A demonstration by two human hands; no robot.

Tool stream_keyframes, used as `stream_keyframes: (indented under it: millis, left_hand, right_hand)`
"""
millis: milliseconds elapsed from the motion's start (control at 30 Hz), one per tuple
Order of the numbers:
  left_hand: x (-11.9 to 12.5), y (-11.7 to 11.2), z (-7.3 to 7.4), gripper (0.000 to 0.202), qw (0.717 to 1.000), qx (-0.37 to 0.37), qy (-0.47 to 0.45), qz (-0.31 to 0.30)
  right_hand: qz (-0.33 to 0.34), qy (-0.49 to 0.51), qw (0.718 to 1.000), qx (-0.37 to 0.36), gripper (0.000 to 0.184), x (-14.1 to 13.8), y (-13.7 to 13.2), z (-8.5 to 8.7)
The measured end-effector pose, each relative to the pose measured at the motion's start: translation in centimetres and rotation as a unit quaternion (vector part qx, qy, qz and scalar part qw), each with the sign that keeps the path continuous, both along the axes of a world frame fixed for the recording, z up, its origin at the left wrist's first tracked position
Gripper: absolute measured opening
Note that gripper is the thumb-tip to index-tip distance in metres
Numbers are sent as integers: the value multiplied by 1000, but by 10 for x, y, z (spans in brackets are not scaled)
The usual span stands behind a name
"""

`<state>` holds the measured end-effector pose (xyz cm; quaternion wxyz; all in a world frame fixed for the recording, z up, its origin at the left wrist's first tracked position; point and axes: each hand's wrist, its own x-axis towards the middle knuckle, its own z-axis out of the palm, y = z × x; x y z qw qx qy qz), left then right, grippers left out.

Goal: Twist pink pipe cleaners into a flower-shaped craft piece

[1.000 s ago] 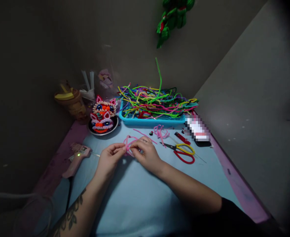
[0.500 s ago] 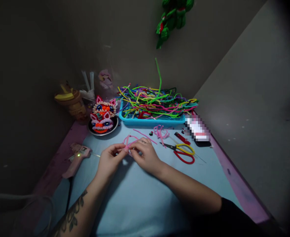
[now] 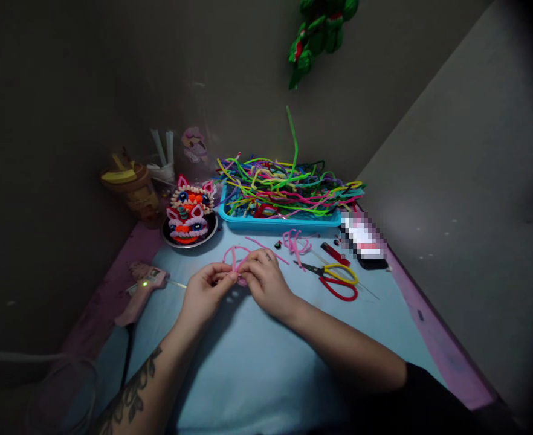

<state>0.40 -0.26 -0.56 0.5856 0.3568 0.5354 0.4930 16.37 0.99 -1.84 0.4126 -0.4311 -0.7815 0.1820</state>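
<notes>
Over the middle of the light blue table [image 3: 257, 362], my left hand [image 3: 205, 293] and my right hand [image 3: 266, 283] meet fingertip to fingertip. Both pinch a bent pink pipe cleaner [image 3: 235, 258], whose loops stick up just beyond my fingers. A loose pink strand runs from it toward the right. Another small bundle of pink pipe cleaner pieces [image 3: 296, 241] lies a little farther back on the table.
A blue tray [image 3: 275, 222] heaped with many-coloured pipe cleaners stands at the back. A colourful pipe-cleaner figure [image 3: 188, 212] sits on a dark plate. A pink glue gun [image 3: 142, 287] lies left, scissors [image 3: 336, 279] and a phone [image 3: 364, 241] right. A cup [image 3: 128, 187] stands back left.
My hands have shifted slightly left and closer together, and the pink loops have been turned and now stand more upright above my fingers.
</notes>
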Motion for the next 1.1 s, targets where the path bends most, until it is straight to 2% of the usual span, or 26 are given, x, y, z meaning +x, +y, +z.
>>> stream_keyframes:
  millis: [167,267,533,800,967,1100]
  left_hand:
    - [-4,2,-2,43,998,-8,-27,51]
    - [-4,3,2,45,997,-13,-40,72]
    - [-2,4,7,42,995,-18,-55,82]
    - [-4,4,3,42,996,-9,-48,74]
    - [-4,1,-2,37,997,32,21,62]
    - [-3,-4,0,25,985,99,137,29]
  right_hand:
    - [-10,35,998,58,15,3,-1,3]
    - [-26,9,995,92,11,4,-3,3]
    - [-60,-84,988,118,16,1,-6,-5]
    - [-26,-61,994,88,13,1,-7,-2]
    - [37,-25,992,115,13,1,-11,3]
    - [66,40,995,67,12,0,-9,8]
